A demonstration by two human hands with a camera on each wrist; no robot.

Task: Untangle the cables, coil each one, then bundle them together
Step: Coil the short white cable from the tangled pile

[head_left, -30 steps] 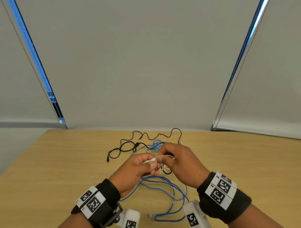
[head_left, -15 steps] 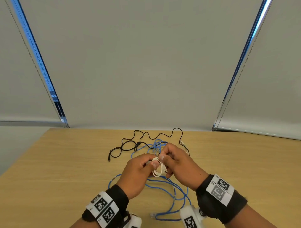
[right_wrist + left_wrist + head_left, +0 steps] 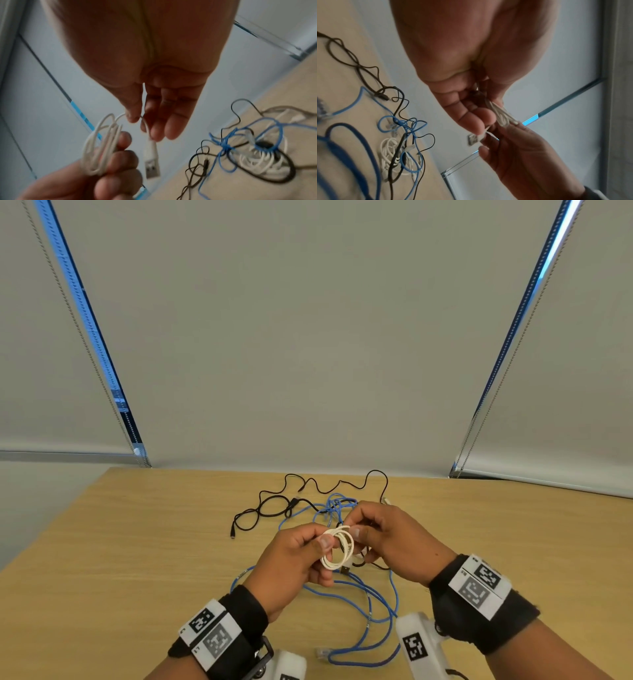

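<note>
White cable [image 3: 337, 547] coiled small (USB plug dangling), blue cable [image 3: 368, 607], black cable [image 3: 274, 505] tangled, seemingly, on table

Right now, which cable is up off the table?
The white cable. Both hands hold its little coil in the air; the blue cable and black cable lie on the table.

Both forearms bare. Left wrist wore a black fabric band [image 3: 239, 616] with a white strip carrying two square black-and-white fiducial markers [image 3: 210, 634]; metal buckle [image 3: 263, 657] at its 5 o'clock. Right wrist had the same black band [image 3: 479, 619], two-marker strip [image 3: 479, 585]. White camera housings, each marker-tagged, sat under both wrists: left [image 3: 286, 666], right [image 3: 419, 645].
</note>
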